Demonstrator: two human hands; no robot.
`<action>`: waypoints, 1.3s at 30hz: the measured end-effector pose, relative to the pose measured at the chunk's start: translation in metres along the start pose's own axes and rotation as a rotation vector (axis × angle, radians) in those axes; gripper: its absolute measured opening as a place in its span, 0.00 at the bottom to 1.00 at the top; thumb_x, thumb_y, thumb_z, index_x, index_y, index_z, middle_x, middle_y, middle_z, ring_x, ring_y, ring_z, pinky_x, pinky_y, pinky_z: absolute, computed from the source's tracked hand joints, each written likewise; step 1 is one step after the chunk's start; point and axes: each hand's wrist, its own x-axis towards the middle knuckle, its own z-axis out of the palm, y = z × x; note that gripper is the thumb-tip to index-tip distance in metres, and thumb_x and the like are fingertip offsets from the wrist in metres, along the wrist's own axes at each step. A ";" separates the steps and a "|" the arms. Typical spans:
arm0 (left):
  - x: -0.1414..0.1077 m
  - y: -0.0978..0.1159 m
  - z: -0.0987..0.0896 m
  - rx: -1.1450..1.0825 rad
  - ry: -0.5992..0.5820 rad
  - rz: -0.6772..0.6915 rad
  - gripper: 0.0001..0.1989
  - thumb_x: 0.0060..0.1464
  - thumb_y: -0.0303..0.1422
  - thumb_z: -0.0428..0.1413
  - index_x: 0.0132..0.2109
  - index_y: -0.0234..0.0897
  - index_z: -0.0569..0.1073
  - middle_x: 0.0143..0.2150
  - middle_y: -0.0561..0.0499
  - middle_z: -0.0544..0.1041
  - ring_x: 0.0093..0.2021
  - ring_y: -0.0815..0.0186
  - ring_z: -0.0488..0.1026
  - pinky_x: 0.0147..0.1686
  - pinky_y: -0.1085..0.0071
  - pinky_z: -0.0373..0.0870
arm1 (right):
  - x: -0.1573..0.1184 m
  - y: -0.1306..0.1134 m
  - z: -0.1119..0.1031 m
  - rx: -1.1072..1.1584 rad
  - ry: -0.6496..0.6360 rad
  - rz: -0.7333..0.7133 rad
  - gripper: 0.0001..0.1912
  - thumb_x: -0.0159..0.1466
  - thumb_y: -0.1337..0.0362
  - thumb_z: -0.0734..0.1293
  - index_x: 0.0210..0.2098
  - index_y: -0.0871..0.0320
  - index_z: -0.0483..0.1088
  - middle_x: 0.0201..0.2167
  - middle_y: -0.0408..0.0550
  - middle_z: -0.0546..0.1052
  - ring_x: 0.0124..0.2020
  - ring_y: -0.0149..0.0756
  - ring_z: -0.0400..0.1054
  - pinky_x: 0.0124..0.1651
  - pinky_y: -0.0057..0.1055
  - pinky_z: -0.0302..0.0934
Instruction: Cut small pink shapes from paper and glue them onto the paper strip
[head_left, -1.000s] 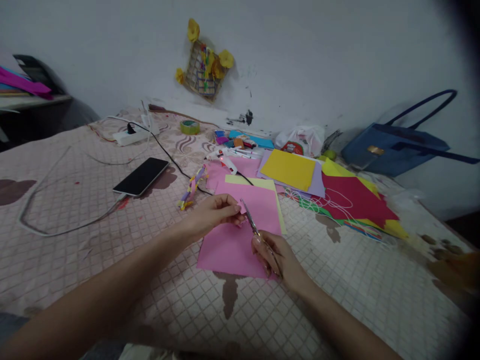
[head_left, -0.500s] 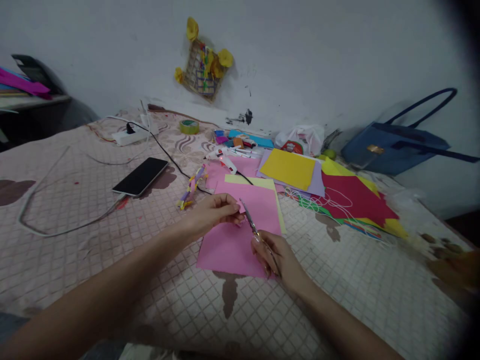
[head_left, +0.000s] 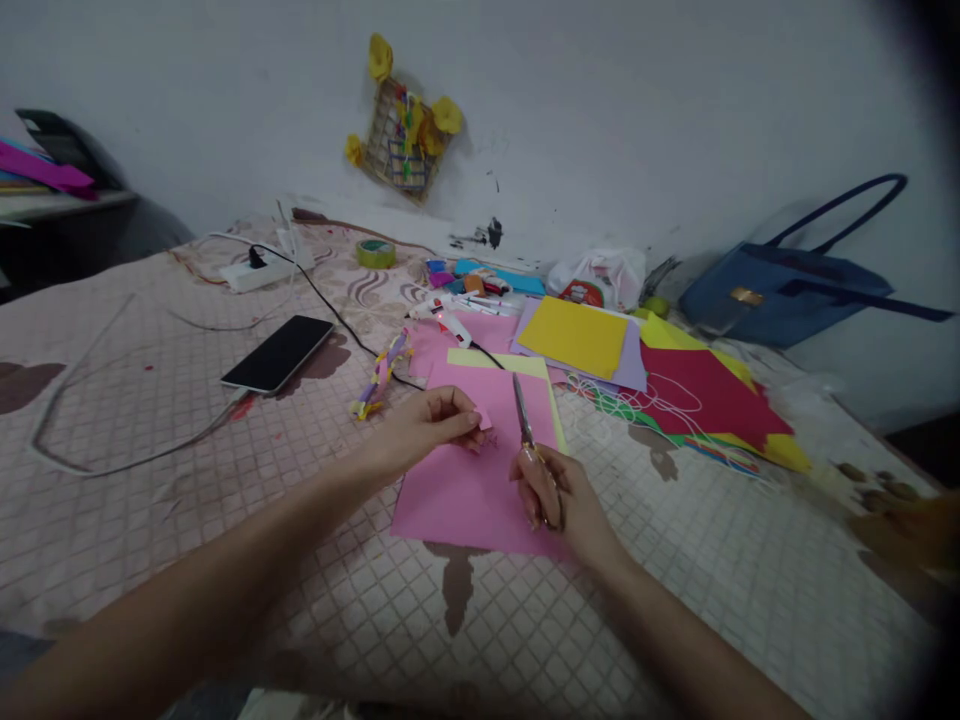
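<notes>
Between the thumb and fingers of my left hand [head_left: 442, 418] is a small piece of pink paper [head_left: 484, 417], partly hidden by the fingertips. My right hand [head_left: 551, 490] grips a pair of scissors [head_left: 523, 410] by the handles, blades together and pointing away from me. The blades stand to the right of the small piece, apart from it. Beneath both hands lies a large pink sheet [head_left: 465, 500], over a pale yellow sheet [head_left: 495, 358]. A braided paper strip [head_left: 380, 377] in purple, yellow and pink lies beyond my left hand.
A glue gun [head_left: 448, 320] with a black cord lies behind the sheets. At left are a phone [head_left: 279, 354] on its cable and a power strip [head_left: 255, 270]. Coloured papers [head_left: 712, 390], white string [head_left: 637, 395] and a blue bag [head_left: 787, 290] are at right.
The scissors have moved right, away from the small pink piece, and now point more straight ahead. My left hand still pinches the piece in nearly the same place.
</notes>
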 end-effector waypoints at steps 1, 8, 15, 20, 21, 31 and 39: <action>-0.002 0.000 0.002 0.110 0.011 0.064 0.06 0.52 0.32 0.54 0.33 0.32 0.69 0.30 0.49 0.73 0.31 0.69 0.70 0.35 0.69 0.67 | 0.001 0.000 -0.001 0.045 -0.017 0.001 0.20 0.58 0.47 0.60 0.25 0.59 0.63 0.10 0.34 0.58 0.10 0.23 0.51 0.13 0.21 0.46; -0.012 -0.008 0.015 0.842 -0.033 0.557 0.09 0.56 0.29 0.47 0.36 0.37 0.73 0.40 0.44 0.72 0.42 0.62 0.66 0.43 0.65 0.62 | 0.002 0.001 0.002 0.387 -0.144 0.052 0.15 0.58 0.55 0.64 0.23 0.59 0.61 0.13 0.35 0.58 0.12 0.22 0.50 0.16 0.22 0.46; -0.011 -0.015 0.014 0.905 -0.101 0.581 0.11 0.56 0.28 0.46 0.39 0.40 0.73 0.42 0.45 0.73 0.44 0.62 0.66 0.44 0.64 0.62 | 0.003 0.002 0.000 0.376 -0.131 0.028 0.10 0.54 0.64 0.65 0.22 0.57 0.59 0.12 0.34 0.58 0.12 0.23 0.51 0.16 0.23 0.47; -0.011 -0.007 0.020 0.606 -0.024 0.362 0.10 0.55 0.28 0.47 0.44 0.37 0.70 0.41 0.46 0.73 0.41 0.64 0.68 0.41 0.67 0.64 | 0.004 0.004 -0.005 0.201 -0.089 -0.014 0.09 0.55 0.63 0.64 0.23 0.58 0.60 0.11 0.34 0.60 0.12 0.23 0.53 0.16 0.23 0.47; -0.011 -0.006 0.021 0.524 -0.022 0.287 0.10 0.56 0.29 0.47 0.44 0.37 0.69 0.40 0.46 0.72 0.39 0.65 0.69 0.40 0.69 0.65 | 0.004 0.004 -0.005 0.171 -0.091 -0.020 0.08 0.55 0.64 0.64 0.24 0.58 0.60 0.11 0.34 0.61 0.12 0.23 0.53 0.16 0.22 0.47; -0.004 -0.014 0.015 0.050 -0.088 -0.058 0.08 0.47 0.30 0.57 0.35 0.31 0.69 0.29 0.51 0.71 0.27 0.72 0.67 0.30 0.73 0.64 | 0.005 0.005 -0.006 0.110 -0.104 -0.027 0.05 0.56 0.65 0.63 0.25 0.59 0.62 0.11 0.33 0.61 0.12 0.23 0.53 0.15 0.21 0.48; -0.003 -0.017 0.016 -0.006 -0.021 -0.048 0.09 0.46 0.30 0.58 0.35 0.31 0.69 0.29 0.53 0.70 0.27 0.73 0.67 0.30 0.73 0.64 | 0.008 0.005 -0.005 0.149 -0.036 -0.027 0.12 0.56 0.58 0.65 0.24 0.59 0.61 0.12 0.35 0.61 0.12 0.22 0.53 0.15 0.21 0.47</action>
